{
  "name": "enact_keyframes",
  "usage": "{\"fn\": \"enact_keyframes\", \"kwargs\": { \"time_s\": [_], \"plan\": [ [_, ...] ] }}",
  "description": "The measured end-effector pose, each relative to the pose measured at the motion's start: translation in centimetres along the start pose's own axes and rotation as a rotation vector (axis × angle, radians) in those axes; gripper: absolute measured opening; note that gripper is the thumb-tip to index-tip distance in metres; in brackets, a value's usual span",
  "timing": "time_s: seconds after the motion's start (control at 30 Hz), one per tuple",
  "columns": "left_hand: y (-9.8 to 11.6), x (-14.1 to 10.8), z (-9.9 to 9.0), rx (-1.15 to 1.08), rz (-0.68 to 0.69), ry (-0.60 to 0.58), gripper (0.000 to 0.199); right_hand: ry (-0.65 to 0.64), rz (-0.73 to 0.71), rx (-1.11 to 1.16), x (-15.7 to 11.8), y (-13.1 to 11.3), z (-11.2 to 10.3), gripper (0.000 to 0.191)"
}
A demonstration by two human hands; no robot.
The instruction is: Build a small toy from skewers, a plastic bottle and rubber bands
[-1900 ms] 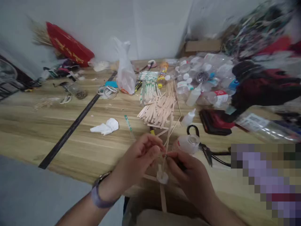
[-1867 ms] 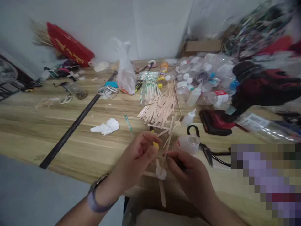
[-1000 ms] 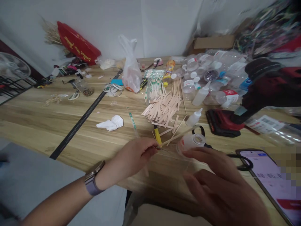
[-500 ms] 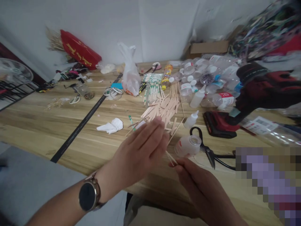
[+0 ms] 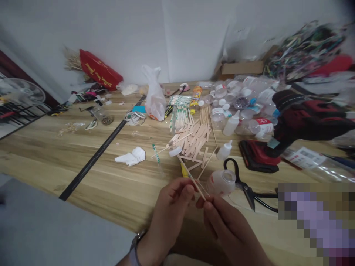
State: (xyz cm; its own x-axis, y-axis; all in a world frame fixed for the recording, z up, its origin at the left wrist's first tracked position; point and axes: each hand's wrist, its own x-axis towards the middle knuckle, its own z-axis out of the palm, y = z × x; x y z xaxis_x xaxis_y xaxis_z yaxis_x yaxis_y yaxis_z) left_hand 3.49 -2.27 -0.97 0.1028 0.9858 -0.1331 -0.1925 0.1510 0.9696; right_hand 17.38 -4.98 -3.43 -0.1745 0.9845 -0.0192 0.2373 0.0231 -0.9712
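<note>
Between my two hands runs a thin wooden stick (image 5: pixel 199 187), slanting up and away to the left. My left hand (image 5: pixel 176 205) pinches it near its middle, thumb against the fingers. The fingertips of my right hand (image 5: pixel 224 221) close on its near end, where a second thin strip also shows. Just beyond my right hand stands an open clear plastic bottle (image 5: pixel 220 181). A heap of flat wooden sticks (image 5: pixel 194 138) lies past my hands, with a white cap-like piece (image 5: pixel 175 151) and something yellow (image 5: pixel 184 170) at its near edge.
Black-handled shears (image 5: pixel 248 192) and a red and black power drill (image 5: pixel 288 129) are at the right. Two dropper bottles (image 5: pixel 224 150) stand near many plastic bottles. Crumpled tissue (image 5: pixel 133 156), a white plastic bag (image 5: pixel 155 98) and a black strip (image 5: pixel 100 149) are on the table (image 5: pixel 69 159).
My left hand has dropped from over the stick heap, turned, and taken hold of the stick beside my right hand. The white and yellow pieces it covered are now exposed.
</note>
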Motion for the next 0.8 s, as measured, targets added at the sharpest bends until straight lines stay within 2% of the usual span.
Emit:
{"fn": "enact_keyframes", "kwargs": {
  "time_s": [0.1,0.2,0.37,0.5,0.67,0.8],
  "plan": [
    [-0.2,0.4,0.4,-0.187,-0.066,-0.021,0.034,-0.036,0.023,0.006,0.0,0.6,0.1,0.037],
    [-0.8,0.5,0.4,-0.257,-0.085,-0.010,0.036,-0.060,0.050,0.025,0.0,1.0,0.2,0.039],
    [-1.5,0.5,0.2,-0.241,-0.093,-0.006,0.041,-0.057,0.075,0.115,0.3,1.8,0.6,0.043],
    [-1.4,0.3,0.0,-0.196,-0.085,-0.019,0.044,-0.108,0.132,0.220,0.6,2.4,1.1,0.046],
    [-1.3,0.2,-0.1,-0.159,-0.090,0.003,0.047,-0.119,0.150,0.253,0.5,2.4,1.3,0.052],
    [-1.6,0.3,-0.1,-0.218,-0.103,0.004,0.044,-0.128,0.187,0.293,0.3,2.2,1.1,0.062]
  ]
}}
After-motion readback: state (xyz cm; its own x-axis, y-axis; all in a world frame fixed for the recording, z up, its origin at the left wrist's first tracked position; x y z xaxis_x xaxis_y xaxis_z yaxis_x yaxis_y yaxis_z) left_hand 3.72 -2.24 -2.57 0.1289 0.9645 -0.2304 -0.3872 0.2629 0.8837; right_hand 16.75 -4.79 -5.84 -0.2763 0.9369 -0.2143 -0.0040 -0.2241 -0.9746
